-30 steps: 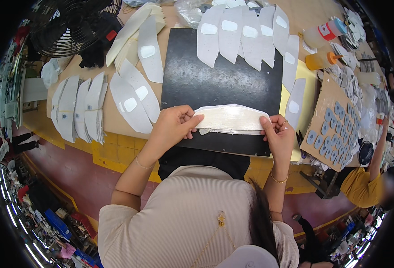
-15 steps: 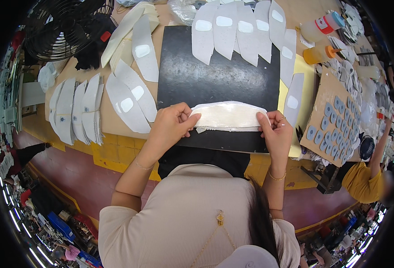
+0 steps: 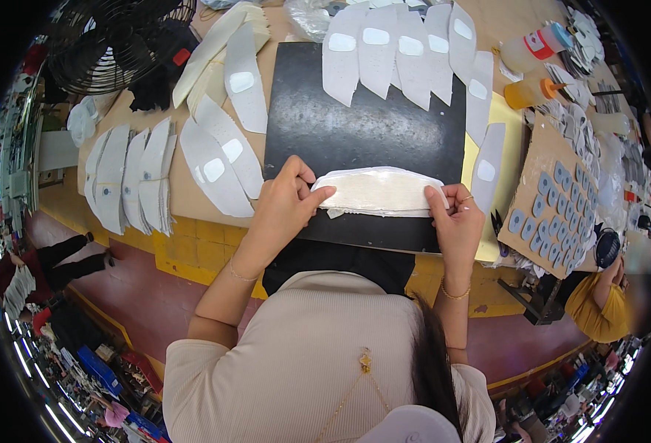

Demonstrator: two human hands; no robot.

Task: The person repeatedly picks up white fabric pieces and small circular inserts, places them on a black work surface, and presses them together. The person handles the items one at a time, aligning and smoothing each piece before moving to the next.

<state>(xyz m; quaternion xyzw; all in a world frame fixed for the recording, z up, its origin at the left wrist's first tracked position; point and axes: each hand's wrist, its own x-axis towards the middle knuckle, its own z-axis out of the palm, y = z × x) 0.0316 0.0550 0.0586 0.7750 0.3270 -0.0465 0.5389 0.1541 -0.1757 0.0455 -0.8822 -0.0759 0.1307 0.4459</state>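
Note:
A long, curved white fabric piece [image 3: 379, 190] with a cream, slightly shiny face lies across the near part of a black board [image 3: 362, 133]. My left hand [image 3: 288, 199] pinches its left end between thumb and fingers. At the opposite end, my right hand [image 3: 456, 208] grips the piece the same way, thumb on top. A layered lower edge shows along the piece, with a small scrap under its left part. Similar pale pieces with white oval patches [image 3: 376, 52] overlap in a row on the board's far edge.
Left of the board lie more patched pieces [image 3: 222, 159] and tied stacks [image 3: 152, 177]; a black fan [image 3: 111, 44] stands far left. To the right are a cardboard sheet of grey oval patches [image 3: 550, 199], an orange-filled bottle [image 3: 528, 94] and a blue-capped bottle [image 3: 536, 46]. Co-workers appear at both sides.
Both hands keep hold of the fabric piece, which stays almost in place; the left fingers have lifted slightly. The view has shifted a little. At the right, a co-worker's arm has come down.

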